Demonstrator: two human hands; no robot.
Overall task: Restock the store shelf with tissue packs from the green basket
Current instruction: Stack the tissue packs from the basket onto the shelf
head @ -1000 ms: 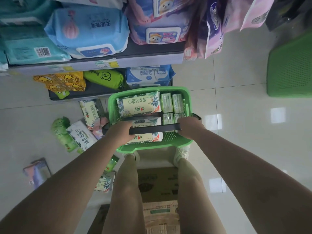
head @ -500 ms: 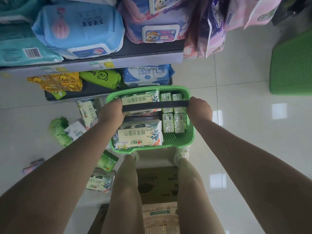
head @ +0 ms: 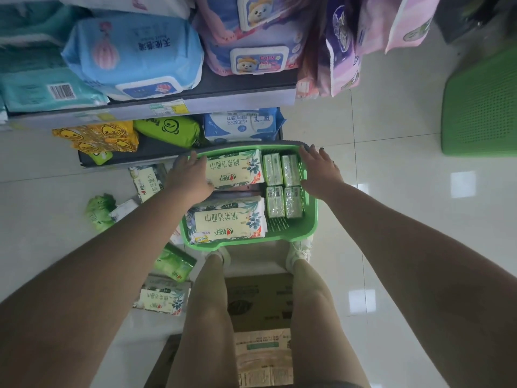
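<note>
We see a green basket (head: 249, 242) on the pale tiled floor (head: 391, 191), right in front of the person's feet and against the lowest shelf (head: 156, 152). Inside it lie 2 large white tissue packs with leaf print, the far one (head: 237, 170) and the near one (head: 229, 219), side by side on the left. On the right sit 4 small green tissue packs (head: 282, 186) in a 2 by 2 block.

The left hand (head: 190, 177) rests over the basket's left rim, palm down on the left end of the far large pack, fingers extended and slightly apart, gripping nothing we can make out. The right hand (head: 319, 169) lies at the right rim near the far corner, fingers spread and flat, also clasping nothing. The dark basket handle (head: 251, 143) lies folded along the far rim, and the right fingertips touch or nearly touch it.

On the floor to the left are scattered tissue packs (head: 156, 298). A flattened cardboard box (head: 260, 317) lies between the person's legs. Another green basket (head: 481, 107) stands well apart on the right.
</note>
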